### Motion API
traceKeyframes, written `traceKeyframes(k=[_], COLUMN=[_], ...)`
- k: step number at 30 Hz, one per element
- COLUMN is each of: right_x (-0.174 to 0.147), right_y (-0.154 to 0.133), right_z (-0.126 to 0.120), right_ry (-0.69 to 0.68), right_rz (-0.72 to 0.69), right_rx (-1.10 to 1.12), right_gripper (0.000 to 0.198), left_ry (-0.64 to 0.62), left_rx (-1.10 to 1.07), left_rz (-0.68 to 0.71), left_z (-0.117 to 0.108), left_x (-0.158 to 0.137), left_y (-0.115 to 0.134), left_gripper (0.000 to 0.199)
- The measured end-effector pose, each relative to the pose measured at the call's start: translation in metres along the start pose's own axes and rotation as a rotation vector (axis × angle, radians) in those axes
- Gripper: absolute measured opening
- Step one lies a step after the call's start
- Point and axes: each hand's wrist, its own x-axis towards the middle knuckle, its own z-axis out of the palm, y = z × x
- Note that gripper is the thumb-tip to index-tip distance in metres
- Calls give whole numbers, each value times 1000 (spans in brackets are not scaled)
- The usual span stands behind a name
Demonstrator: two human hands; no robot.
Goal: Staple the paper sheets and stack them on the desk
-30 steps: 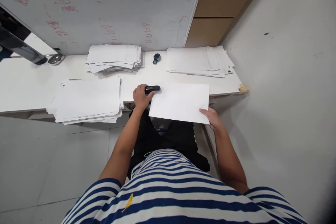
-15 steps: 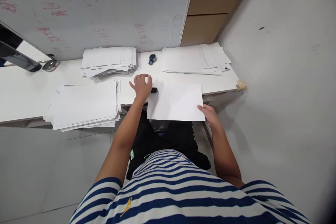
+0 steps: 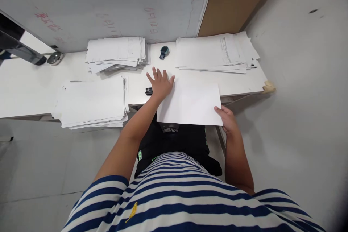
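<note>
A blank white sheet of paper lies at the table's front edge and juts out over my lap. My right hand pinches its right edge, thumb on top and fingers underneath. With fingers spread, my left hand rests at the sheet's upper left corner. Beside that wrist, partly covered by it, is a small black stapler. Whether the paper is one sheet or several cannot be made out.
Paper stacks lie at the front left, back left and back right of the white table. Between the back stacks sits a blue watch. A whiteboard stands behind; a wall is on the right.
My left hand has moved right onto the sheet's corner and its fingers have spread. The stapler now shows to the left of that hand. My right hand keeps its hold. The view has shifted somewhat.
</note>
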Motion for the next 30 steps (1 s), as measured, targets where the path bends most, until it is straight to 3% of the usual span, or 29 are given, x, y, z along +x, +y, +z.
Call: traceKeyframes(k=[3, 8, 14, 17, 22, 25, 30], right_x=[-9, -27, -42, -53, -72, -71, -65], right_y=[15, 41, 42, 35, 34, 40, 50], right_z=[8, 25, 40, 45, 59, 65, 67], right_ry=[7, 191, 287, 244, 24, 64, 105], right_rz=[30, -77, -123, -153, -122, -137, -133], right_rx=[44, 151, 290, 345, 460, 564, 586], right_gripper=[49, 40, 43, 46, 57, 67, 65], left_ry=[-25, -120, -225, -235, -261, -268, -264], left_rx=[23, 64, 104, 108, 113, 110, 99], left_rz=[-3, -4, -33, -40, -47, -48, -61], left_z=[0, -3, -5, -4, -4, -4, -2], left_x=[3, 9, 17, 19, 20, 19, 20], left_y=[-2, -6, -7, -7, -6, -6, -6], left_gripper=[71, 75, 81, 81, 82, 83, 83])
